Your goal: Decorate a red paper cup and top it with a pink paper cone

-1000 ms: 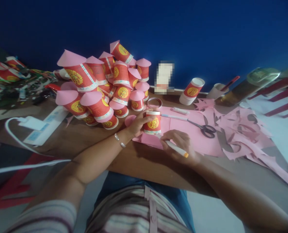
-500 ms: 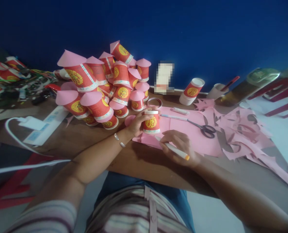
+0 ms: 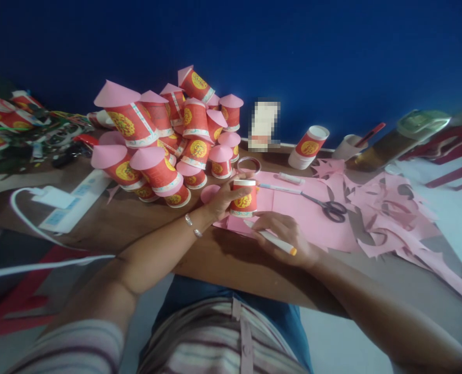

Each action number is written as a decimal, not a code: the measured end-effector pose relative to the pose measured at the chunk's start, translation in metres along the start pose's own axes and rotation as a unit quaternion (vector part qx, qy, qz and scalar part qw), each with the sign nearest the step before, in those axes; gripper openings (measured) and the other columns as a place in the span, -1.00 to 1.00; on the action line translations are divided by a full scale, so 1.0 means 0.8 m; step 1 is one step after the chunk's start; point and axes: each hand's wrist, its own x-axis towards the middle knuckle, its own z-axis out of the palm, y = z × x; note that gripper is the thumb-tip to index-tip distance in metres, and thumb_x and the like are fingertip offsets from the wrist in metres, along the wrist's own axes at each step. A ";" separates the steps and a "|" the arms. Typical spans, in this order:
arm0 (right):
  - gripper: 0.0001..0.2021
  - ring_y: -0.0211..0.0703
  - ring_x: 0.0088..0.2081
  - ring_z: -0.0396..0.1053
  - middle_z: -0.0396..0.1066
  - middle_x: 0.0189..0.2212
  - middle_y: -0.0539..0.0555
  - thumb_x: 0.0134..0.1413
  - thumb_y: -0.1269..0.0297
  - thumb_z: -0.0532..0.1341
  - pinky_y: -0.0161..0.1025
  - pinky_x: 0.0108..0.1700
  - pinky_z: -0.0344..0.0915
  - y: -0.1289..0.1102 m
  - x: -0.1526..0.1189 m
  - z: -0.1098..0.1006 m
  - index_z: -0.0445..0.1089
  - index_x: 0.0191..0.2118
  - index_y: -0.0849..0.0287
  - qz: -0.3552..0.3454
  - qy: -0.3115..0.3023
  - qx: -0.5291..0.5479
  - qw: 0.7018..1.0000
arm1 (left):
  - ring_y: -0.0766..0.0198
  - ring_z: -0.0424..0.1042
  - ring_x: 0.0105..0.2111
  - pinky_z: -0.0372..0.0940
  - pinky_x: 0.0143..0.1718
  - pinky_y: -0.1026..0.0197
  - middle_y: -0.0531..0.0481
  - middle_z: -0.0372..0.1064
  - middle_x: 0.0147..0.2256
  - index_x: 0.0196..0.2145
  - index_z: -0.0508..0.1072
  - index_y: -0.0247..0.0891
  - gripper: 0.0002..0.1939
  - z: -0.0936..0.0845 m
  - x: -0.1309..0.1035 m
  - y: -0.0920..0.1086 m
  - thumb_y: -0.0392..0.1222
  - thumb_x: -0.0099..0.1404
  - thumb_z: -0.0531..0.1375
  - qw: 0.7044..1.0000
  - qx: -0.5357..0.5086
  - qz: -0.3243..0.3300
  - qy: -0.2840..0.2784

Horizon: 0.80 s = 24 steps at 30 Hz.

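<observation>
A red paper cup (image 3: 243, 203) with a yellow round emblem and a white end upward is gripped from its left side by my left hand (image 3: 220, 200). My right hand (image 3: 283, 236) is closed around a white glue pen (image 3: 276, 242) with an orange end, its other tip pointing left just below the cup. Beneath both hands lie pink paper sheets (image 3: 312, 218). Black-handled scissors (image 3: 332, 209) rest on the paper to the right of the cup, near a capped white tube (image 3: 291, 178). Behind the cup is a roll of tape (image 3: 249, 165).
Left of my hands stands a pile of red cups with pink cone tops (image 3: 157, 174). Pink paper scraps (image 3: 394, 208) spread rightward. A stack of cups (image 3: 309, 146), a bottle (image 3: 402, 137) and a cup holding a red pen (image 3: 348, 148) stand behind. A power strip (image 3: 75, 200) lies left.
My left thumb has shifted onto the cup's front, and the cup is turned slightly. My right hand and the glue pen have moved a little left.
</observation>
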 end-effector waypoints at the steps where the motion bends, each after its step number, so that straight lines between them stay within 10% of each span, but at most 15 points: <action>1: -0.93 -0.09 -0.27 0.63 0.58 -0.34 0.07 0.37 0.41 0.25 -0.18 -0.23 0.59 -0.001 0.000 0.000 0.41 -0.12 0.10 -0.002 0.003 -0.003 1.000 | -0.01 0.57 -0.01 0.45 -0.11 0.09 -0.18 0.58 -0.01 0.20 0.43 -0.18 -0.21 0.000 0.000 0.000 0.05 0.07 0.53 1.000 0.003 -0.002 0.001; 24: -0.91 -0.23 -0.45 0.50 0.55 -0.42 0.03 0.33 0.47 0.25 -0.31 -0.39 0.42 -0.003 0.002 -0.001 0.41 -0.17 0.12 0.013 0.036 -0.022 0.999 | -0.02 0.58 0.00 0.43 0.05 0.00 -0.20 0.60 -0.01 0.16 0.45 -0.22 -0.29 -0.002 0.001 -0.001 -0.01 0.10 0.51 1.000 -0.007 0.000 0.008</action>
